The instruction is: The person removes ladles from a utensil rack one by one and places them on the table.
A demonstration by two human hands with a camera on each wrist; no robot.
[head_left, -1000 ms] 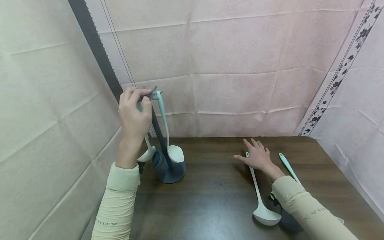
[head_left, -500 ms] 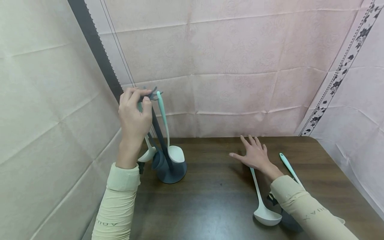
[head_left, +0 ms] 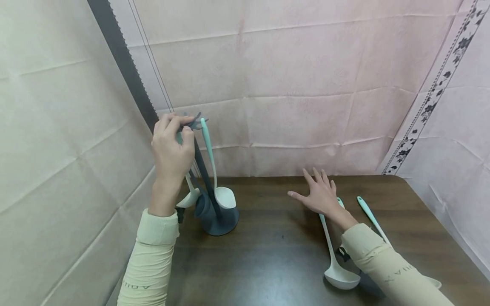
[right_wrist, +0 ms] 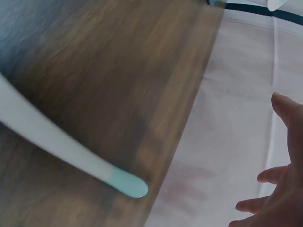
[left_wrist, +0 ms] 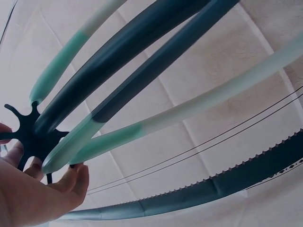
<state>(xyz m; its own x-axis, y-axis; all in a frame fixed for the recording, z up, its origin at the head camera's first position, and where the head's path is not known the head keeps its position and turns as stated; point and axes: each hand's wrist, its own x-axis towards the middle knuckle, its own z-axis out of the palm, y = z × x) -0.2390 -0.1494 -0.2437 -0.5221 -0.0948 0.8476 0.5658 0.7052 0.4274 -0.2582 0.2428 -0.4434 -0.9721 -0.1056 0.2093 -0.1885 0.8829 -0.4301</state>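
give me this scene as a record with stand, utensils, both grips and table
holder: dark blue-grey utensil stand, upright
hanging: three kitchen utensils with turquoise handle ends
left grip: holds the stand's hooked top
right grip: fingers spread, holding nothing
surface: brown wood-grained table
lying: white ladle with turquoise handle end
partly hidden: other turquoise-handled utensils, by cream right sleeve

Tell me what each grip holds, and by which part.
The left grip holds the dark utensil stand by its hooked top. The right grip is spread and holds nothing.
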